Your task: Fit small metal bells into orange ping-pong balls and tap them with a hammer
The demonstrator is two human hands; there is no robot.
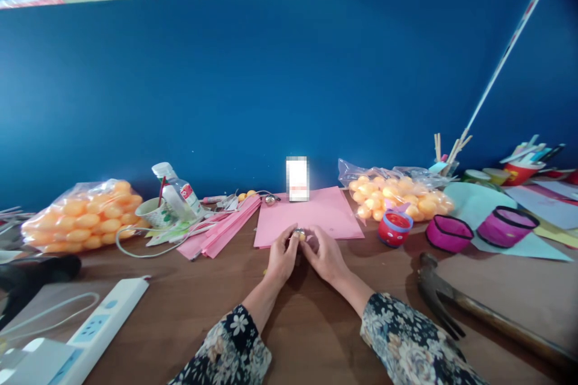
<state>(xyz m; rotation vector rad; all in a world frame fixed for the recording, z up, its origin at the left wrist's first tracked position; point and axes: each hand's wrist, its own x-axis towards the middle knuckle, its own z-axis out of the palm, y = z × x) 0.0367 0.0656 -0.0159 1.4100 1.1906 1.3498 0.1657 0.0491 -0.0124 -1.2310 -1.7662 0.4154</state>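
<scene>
My left hand (283, 252) and my right hand (323, 254) meet at the near edge of a pink paper sheet (311, 213). Between their fingertips is a small shiny gold-and-silver piece (299, 234), pinched from both sides; its exact kind is too small to make out. The fingers of both hands are closed around it and partly hide it. Behind the hands, an upright white rectangle (297, 179), blurred out, stands at the back of the pink sheet. A small round metallic thing (270, 199) lies by the sheet's left corner.
Bags of orange balls lie left (85, 216) and right (397, 192). A claw hammer (478, 304) rests at right, near magenta fabric rings (449, 233) and a red-and-blue cup (395, 229). Pink strips (232, 225), a bottle (178, 192) and a power strip (97, 325) are at left.
</scene>
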